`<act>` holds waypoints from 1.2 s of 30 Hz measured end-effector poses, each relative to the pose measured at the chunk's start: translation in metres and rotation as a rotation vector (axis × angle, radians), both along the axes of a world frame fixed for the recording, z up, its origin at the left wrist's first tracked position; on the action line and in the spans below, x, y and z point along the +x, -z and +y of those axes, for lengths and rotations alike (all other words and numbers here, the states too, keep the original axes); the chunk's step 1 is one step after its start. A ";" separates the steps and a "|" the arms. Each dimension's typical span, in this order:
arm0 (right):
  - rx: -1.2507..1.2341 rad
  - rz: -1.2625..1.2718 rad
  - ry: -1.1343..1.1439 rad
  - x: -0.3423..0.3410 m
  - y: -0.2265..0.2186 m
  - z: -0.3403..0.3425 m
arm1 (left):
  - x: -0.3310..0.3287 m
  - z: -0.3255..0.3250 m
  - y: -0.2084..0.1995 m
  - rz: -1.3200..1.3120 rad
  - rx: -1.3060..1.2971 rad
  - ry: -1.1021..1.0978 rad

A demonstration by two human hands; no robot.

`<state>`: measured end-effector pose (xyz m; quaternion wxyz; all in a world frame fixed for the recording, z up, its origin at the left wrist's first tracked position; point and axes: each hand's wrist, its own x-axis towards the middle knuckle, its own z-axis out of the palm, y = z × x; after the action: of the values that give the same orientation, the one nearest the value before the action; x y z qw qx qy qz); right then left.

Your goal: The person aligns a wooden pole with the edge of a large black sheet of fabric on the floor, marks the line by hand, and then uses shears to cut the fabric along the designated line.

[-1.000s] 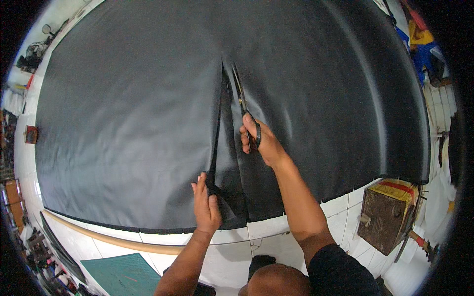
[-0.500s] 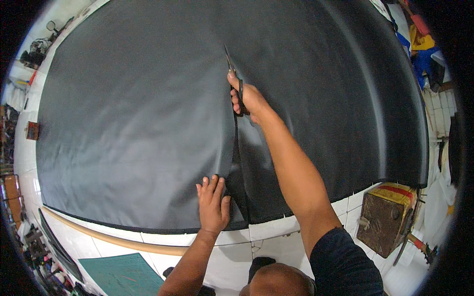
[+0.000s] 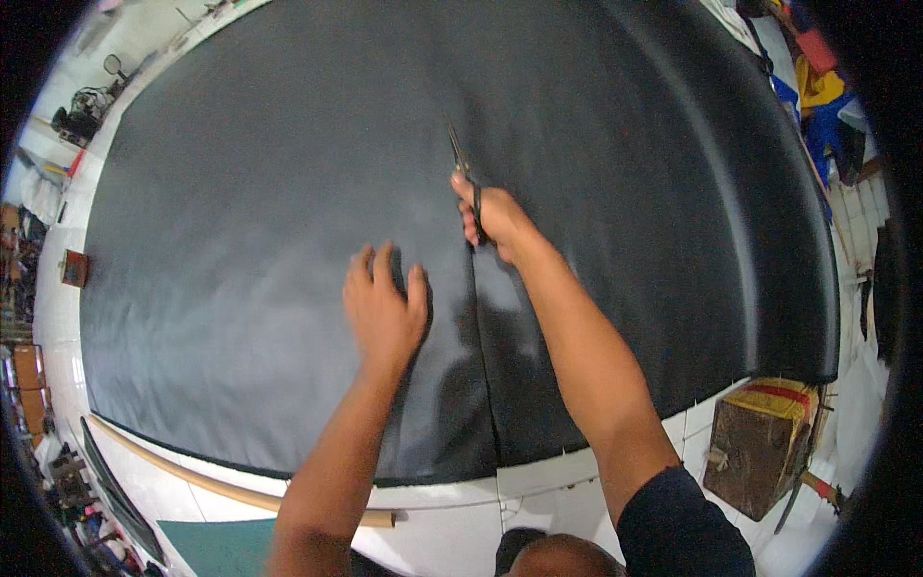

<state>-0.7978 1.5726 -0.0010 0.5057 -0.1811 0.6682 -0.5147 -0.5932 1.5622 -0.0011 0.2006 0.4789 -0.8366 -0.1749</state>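
Observation:
A wide sheet of black, leather-like material (image 3: 260, 240) covers most of the floor. A straight cut runs through it from the near edge up to my right hand (image 3: 495, 216). That hand is wrapped round the dark handles of a pair of scissors (image 3: 459, 152), whose blades point away from me at the far end of the cut. To the left of the slit, my left hand (image 3: 383, 303) is over the sheet with fingers spread and nothing in them. It is slightly blurred, and I cannot tell whether it touches the material.
White tiles (image 3: 452, 495) border the sheet. A long cardboard tube (image 3: 192, 478) and a green cutting mat (image 3: 216, 543) lie at the near left. A brown box-like block (image 3: 755, 452) stands near right. The sheet's right side curves into a roll (image 3: 793, 317). A small reddish box (image 3: 74, 268) sits by the left edge.
My left hand has lifted from beside the near end of the cut and moved farther up the sheet, to the left. The slit's edges now lie closer together. My right hand still holds the scissors.

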 end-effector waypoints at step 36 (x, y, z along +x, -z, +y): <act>0.076 0.147 0.134 -0.105 0.017 -0.236 | -0.040 -0.060 0.031 -0.310 0.078 0.045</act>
<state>-0.9029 1.3370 -0.0181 0.4263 -0.1542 0.7333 -0.5067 -0.6336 1.5025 -0.0323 0.0464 0.4886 -0.8606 -0.1357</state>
